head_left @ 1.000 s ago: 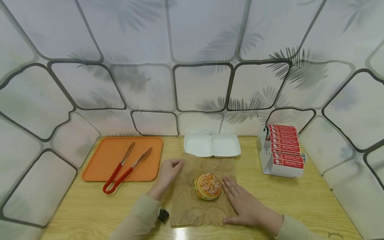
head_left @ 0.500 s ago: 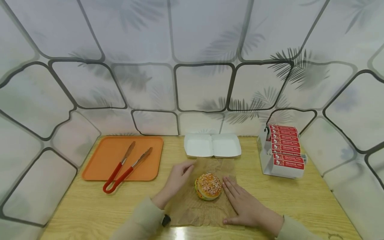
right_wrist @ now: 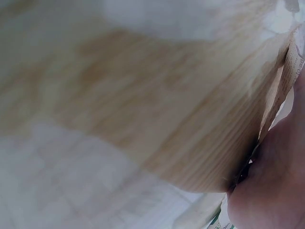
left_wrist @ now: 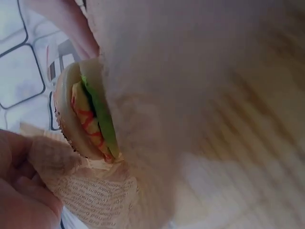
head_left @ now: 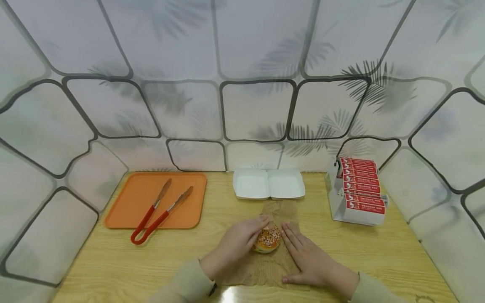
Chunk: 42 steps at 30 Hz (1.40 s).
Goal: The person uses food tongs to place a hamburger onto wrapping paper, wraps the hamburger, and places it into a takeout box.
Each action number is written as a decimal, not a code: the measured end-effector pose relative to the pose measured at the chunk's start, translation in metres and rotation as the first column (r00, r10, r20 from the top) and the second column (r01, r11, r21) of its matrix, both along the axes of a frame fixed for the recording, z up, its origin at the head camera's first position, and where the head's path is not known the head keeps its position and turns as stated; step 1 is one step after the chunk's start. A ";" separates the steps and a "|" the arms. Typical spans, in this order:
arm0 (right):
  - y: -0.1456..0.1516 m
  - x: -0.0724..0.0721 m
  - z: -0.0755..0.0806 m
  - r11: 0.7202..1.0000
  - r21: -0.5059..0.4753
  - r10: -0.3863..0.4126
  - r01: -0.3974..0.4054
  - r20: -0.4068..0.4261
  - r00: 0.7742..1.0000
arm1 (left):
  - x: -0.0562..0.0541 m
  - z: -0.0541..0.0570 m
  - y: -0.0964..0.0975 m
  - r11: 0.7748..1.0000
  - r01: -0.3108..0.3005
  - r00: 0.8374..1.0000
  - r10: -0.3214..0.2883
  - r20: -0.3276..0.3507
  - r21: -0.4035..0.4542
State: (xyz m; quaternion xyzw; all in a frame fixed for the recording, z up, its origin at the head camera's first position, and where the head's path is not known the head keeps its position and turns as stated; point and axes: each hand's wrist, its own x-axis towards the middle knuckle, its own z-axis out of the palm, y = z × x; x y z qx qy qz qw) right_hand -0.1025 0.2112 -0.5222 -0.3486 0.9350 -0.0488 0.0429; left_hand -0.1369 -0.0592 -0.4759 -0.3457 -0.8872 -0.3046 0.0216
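A hamburger with a sesame bun [head_left: 270, 239] sits on a sheet of brown wrapping paper [head_left: 265, 273] in front of me. My left hand [head_left: 239, 239] pinches the left edge of the paper and holds it over the burger's left side. In the left wrist view the lifted paper [left_wrist: 97, 198] shows print, and the burger [left_wrist: 90, 117] shows lettuce and a filling with red sauce. My right hand [head_left: 314, 263] lies flat with straight fingers on the paper's right side, its fingertips right beside the bun. Part of the bun is hidden behind my left hand.
An opened white paper box [head_left: 286, 184] stands behind the paper. At the left, red-handled tongs [head_left: 161, 214] lie across an orange tray [head_left: 126, 202]. A white dispenser with red-printed label rolls [head_left: 361, 193] stands at the right, near the patterned wall.
My left hand has moved right, carrying the paper's left edge from flat beside the burger to over it. My right hand has stayed in place.
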 end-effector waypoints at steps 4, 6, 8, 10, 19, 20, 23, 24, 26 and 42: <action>0.001 0.000 -0.002 1.000 0.004 0.002 -0.002 -0.005 1.000 | 0.006 0.001 0.003 0.980 0.032 0.988 -0.061 -0.143 -0.196; 0.001 0.000 -0.003 1.000 0.006 0.003 -0.003 -0.010 1.000 | 0.008 0.001 0.003 0.962 0.037 0.975 -0.094 -0.203 -0.271; 0.002 -0.001 -0.004 1.000 0.008 0.005 -0.005 -0.018 1.000 | 0.009 0.000 0.003 0.940 0.040 0.963 -0.127 -0.239 -0.339; 0.002 -0.001 -0.005 1.000 0.011 0.005 -0.005 -0.024 1.000 | 0.010 0.000 0.003 0.921 0.055 0.962 -0.153 -0.227 -0.387; 0.002 -0.002 -0.004 1.000 0.012 0.003 -0.002 -0.043 0.999 | 0.006 -0.006 -0.007 0.867 0.169 0.952 -0.267 -0.151 -0.469; 0.002 -0.001 -0.004 1.000 0.010 0.000 0.001 -0.045 0.999 | 0.005 -0.007 -0.009 0.865 0.177 0.951 -0.272 -0.143 -0.469; 0.000 -0.001 -0.004 1.000 0.001 -0.005 0.005 -0.061 0.998 | 0.001 -0.009 -0.013 0.855 0.187 0.943 -0.295 -0.156 -0.484; 0.000 -0.001 -0.005 1.000 0.000 -0.008 0.008 -0.062 0.998 | 0.000 -0.009 -0.014 0.850 0.187 0.939 -0.303 -0.165 -0.492; -0.001 -0.001 -0.005 1.000 -0.006 -0.012 0.012 -0.061 0.998 | -0.002 -0.009 -0.016 0.842 0.196 0.934 -0.316 -0.165 -0.503; 0.019 0.006 0.000 0.961 -0.143 0.178 -0.237 -0.334 0.926 | -0.014 -0.011 -0.024 0.846 0.226 0.925 -0.342 -0.167 -0.482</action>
